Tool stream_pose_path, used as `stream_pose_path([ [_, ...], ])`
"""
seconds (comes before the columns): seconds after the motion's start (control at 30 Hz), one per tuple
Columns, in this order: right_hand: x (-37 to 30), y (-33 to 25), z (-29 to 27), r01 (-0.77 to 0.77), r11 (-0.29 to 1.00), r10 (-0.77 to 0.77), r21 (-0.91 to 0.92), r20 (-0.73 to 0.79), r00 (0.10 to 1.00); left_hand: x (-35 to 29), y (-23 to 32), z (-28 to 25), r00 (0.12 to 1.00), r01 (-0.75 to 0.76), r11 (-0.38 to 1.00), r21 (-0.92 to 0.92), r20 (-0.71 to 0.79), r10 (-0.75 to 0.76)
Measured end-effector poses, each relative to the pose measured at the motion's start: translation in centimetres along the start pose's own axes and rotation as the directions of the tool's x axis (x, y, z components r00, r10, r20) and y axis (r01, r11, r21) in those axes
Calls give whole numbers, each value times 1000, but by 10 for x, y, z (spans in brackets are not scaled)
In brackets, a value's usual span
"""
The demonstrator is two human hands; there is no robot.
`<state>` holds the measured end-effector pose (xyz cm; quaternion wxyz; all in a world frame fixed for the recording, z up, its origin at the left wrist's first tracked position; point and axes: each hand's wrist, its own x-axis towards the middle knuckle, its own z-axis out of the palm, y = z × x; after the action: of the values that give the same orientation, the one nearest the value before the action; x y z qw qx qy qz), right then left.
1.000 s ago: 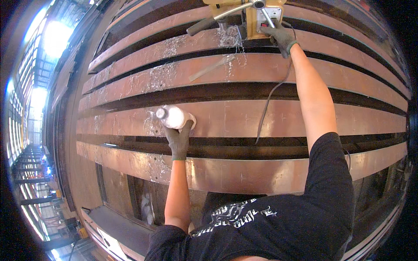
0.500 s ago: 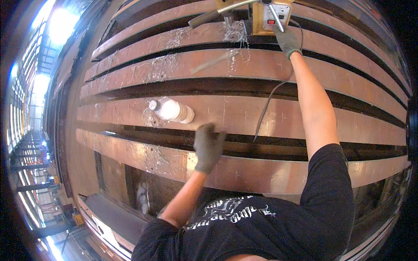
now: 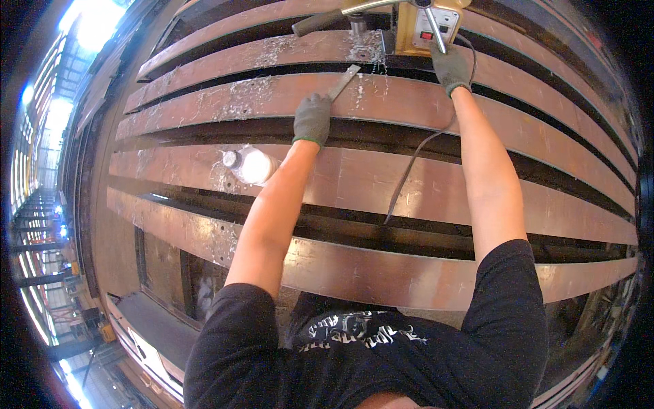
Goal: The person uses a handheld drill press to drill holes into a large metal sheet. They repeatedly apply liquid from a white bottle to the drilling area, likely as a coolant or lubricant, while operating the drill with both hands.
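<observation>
My gloved left hand (image 3: 313,120) is closed around one end of a flat metal strip (image 3: 345,82). The strip's free end points up and right, toward the chips below the drill bit. At the upper right, my gloved right hand (image 3: 451,69) is wrapped round the end of a feed lever (image 3: 435,31) on a yellow magnetic drill (image 3: 409,33). The drill stands on a steel beam (image 3: 293,46). Curly metal shavings (image 3: 368,49) lie around its cutter (image 3: 357,24). A clear plastic bottle (image 3: 252,165) rests on a nearer beam, partly behind my left forearm.
Several long brown steel beams (image 3: 409,178) run side by side, with dark gaps between them. More shavings (image 3: 238,97) are scattered to the left. A dark cable (image 3: 411,163) trails from the drill across the beams. Another lever with a dark grip (image 3: 317,23) sticks out leftward.
My left hand has moved up and away from beside the bottle and taken hold of the metal strip that lay on the beam. My right hand stays on the lever.
</observation>
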<state>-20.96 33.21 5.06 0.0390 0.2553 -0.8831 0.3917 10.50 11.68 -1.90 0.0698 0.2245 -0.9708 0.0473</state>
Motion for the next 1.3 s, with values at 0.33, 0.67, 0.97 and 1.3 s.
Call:
stream_pose_path([
  [0.33,-10,-14,-5,-58,998,59,-20,37,998,0,74,-31,971,-232,922,-308,-24,237],
  [0.67,-8,-2,8,-35,999,35,-16,-10,999,43,-34,-27,776,627,688,-364,217,-592],
  [0.97,-1,-4,13,-68,997,66,-32,-34,997,84,96,-59,834,210,97,-973,126,-538],
  [1.3,-7,-7,13,-37,999,36,-34,-35,999,104,55,-63,920,392,607,-691,279,-277],
])
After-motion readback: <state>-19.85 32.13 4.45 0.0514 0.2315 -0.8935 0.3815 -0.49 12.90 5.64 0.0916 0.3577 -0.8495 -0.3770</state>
